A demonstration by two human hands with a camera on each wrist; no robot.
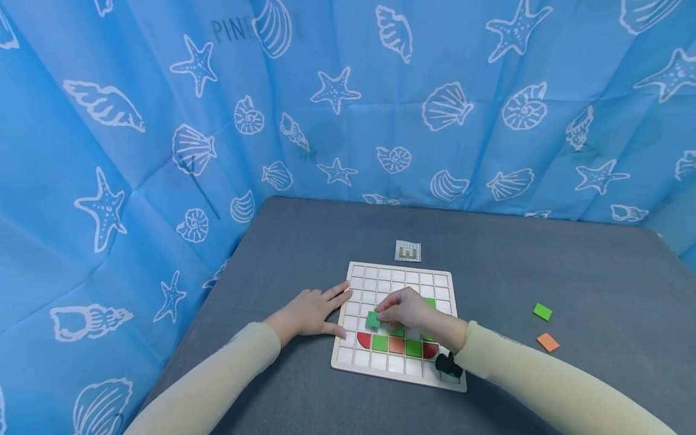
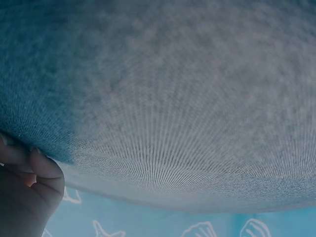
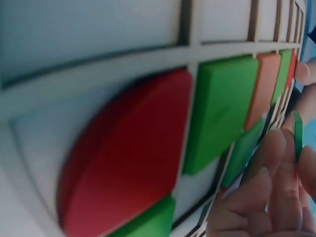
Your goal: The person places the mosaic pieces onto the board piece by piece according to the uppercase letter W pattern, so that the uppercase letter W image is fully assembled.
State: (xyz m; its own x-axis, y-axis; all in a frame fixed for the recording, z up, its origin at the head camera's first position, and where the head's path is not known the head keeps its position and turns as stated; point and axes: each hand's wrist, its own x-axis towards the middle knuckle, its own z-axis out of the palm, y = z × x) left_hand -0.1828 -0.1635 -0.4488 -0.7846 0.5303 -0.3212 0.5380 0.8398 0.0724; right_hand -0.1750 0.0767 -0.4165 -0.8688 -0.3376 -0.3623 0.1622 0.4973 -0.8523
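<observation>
A white grid board (image 1: 401, 364) lies on the table, with a row of tiles in its lower part: a red quarter-round tile (image 1: 364, 339), green, orange, green, and a second red quarter-round tile (image 1: 430, 350). Above that row, more green tiles show partly behind my right hand (image 1: 405, 308). That hand pinches a green square tile (image 1: 372, 320) over the left part of the board; in the right wrist view the tile (image 3: 297, 136) stands on edge between fingers and thumb. My left hand (image 1: 315, 311) rests at the board's left edge, fingers spread and fairly straight.
A small pattern card (image 1: 408, 251) lies just beyond the board. Off to the right on the grey table (image 1: 505, 260) are a loose green tile (image 1: 542, 312) and an orange tile (image 1: 547, 342). A blue shell-print curtain (image 1: 337, 139) hangs behind and at the left.
</observation>
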